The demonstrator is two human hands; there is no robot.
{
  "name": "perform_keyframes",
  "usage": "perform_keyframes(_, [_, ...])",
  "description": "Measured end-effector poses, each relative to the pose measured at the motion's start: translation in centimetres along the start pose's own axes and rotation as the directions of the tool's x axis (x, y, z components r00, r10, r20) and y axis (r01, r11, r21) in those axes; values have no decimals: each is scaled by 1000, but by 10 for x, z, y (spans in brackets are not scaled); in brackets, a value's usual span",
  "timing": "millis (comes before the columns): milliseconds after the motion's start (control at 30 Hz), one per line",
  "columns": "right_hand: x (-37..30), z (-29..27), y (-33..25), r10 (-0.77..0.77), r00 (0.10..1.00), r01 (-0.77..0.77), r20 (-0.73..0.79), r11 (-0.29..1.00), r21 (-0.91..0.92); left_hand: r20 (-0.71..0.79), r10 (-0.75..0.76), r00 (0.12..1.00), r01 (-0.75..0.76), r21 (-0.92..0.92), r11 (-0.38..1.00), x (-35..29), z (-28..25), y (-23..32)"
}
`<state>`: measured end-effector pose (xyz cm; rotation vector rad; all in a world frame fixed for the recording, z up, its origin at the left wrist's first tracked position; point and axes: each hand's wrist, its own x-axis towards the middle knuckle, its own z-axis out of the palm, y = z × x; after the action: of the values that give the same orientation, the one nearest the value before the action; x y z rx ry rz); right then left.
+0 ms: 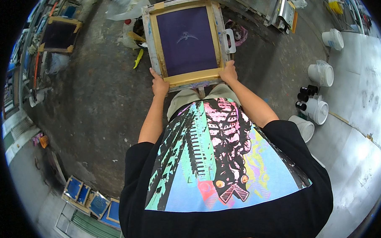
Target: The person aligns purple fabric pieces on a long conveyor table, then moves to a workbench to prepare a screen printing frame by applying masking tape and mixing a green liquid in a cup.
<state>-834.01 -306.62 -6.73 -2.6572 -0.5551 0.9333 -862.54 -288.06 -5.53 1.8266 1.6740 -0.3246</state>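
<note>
A screen printing frame (pixel 189 79) with a dark purple mesh and tan tape around its inner edge is in front of me at the top middle. A small pale design, like a winged or feathered shape, shows on the mesh. My left hand (pixel 160 84) is closed around the near left corner. On the opposite side, my right hand (pixel 228 72) grips the near right corner. A white handle (pixel 229 41) stands by the frame's right side. Whether the frame rests on a support beneath is hidden.
White buckets (pixel 321 74) line the wall at right, with several black bottles (pixel 302 99) beside them. Another dark screen (pixel 59 34) is at upper left, and blue screens (pixel 98 205) lean at lower left. A yellow tool (pixel 138 58) is left of the frame; a metal piece (pixel 281 13) lies upper right.
</note>
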Motion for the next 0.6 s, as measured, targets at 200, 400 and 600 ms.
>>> perform_keyframes(200, [-6,-11,12,-151,988,150,12,986,67,10,122,992,-120,-95,988,-1,-4,-20])
perform_keyframes(400, [3,-9,12,-86,993,88,87,996,-22,-17,98,995,-99,-60,993,0,1,-18])
perform_keyframes(600, [6,-7,15,-127,992,126,-1,979,162,-57,193,980,-198,-104,975,2,3,-28])
